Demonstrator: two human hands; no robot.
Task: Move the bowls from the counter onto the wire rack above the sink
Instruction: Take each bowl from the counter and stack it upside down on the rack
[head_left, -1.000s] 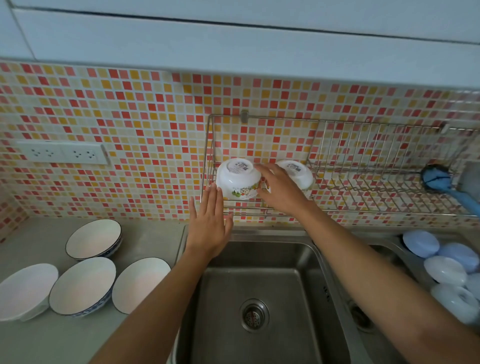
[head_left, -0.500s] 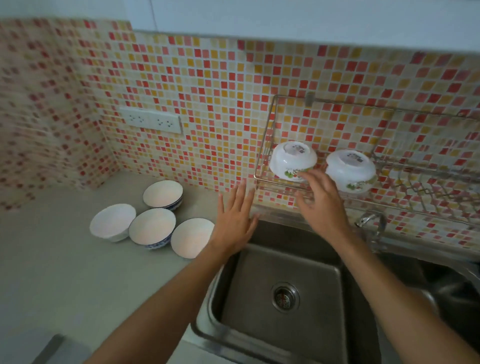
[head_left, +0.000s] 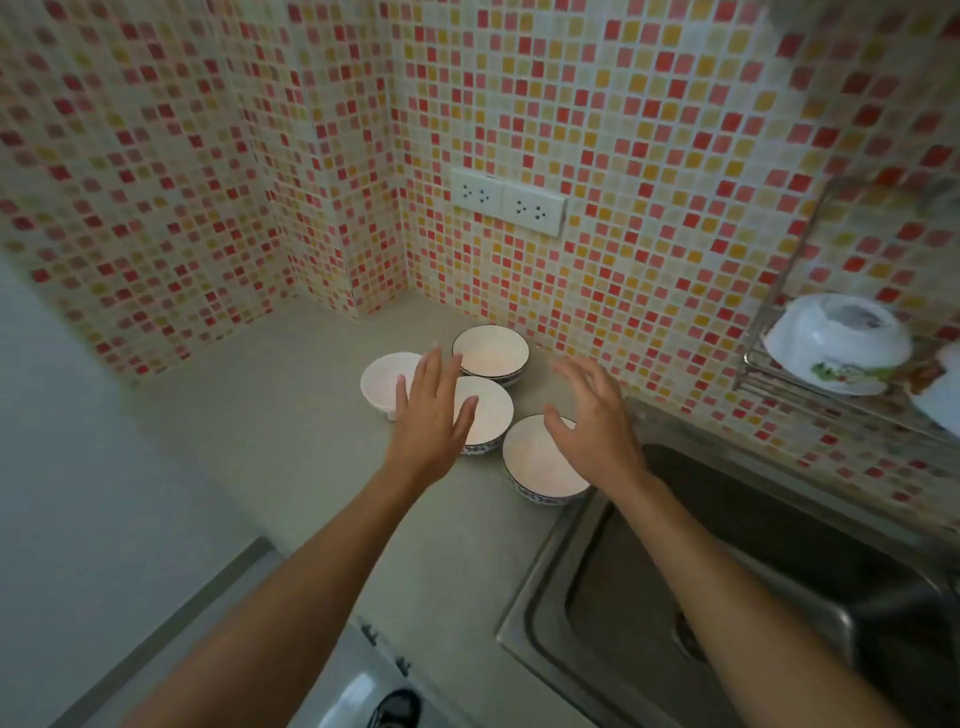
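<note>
I count 4 bowls standing upright in a tight cluster on the bench (head_left: 291, 467), close to the tiled wall: the back bowl (head_left: 490, 354) nearest the tiles, the plain white bowl (head_left: 383, 382) to its left, the middle bowl (head_left: 485, 413) in front of it, and the near bowl (head_left: 537, 462) closest to the sink (head_left: 727, 597). The back, middle and near ones carry a dark rim and a blue pattern low on the outside. My left hand (head_left: 428, 415) hangs over the gap between the white bowl and the middle bowl, palm down, fingers spread and holding nothing; I cannot tell whether it touches either rim. My right hand (head_left: 597, 415) is spread too and empty, fingers slightly curled, above the far edge of the near bowl. Off to the right, 1 white upturned bowl (head_left: 836, 343) with a green print sits bottom-up on the wire rack (head_left: 763, 364) fixed to the wall above the sink, and a sliver of another white thing shows at the frame edge beside it. A double wall socket (head_left: 506, 202) sits on the tiles above the cluster. At the bottom edge I see part of a stove (head_left: 374, 691), blurred.
</note>
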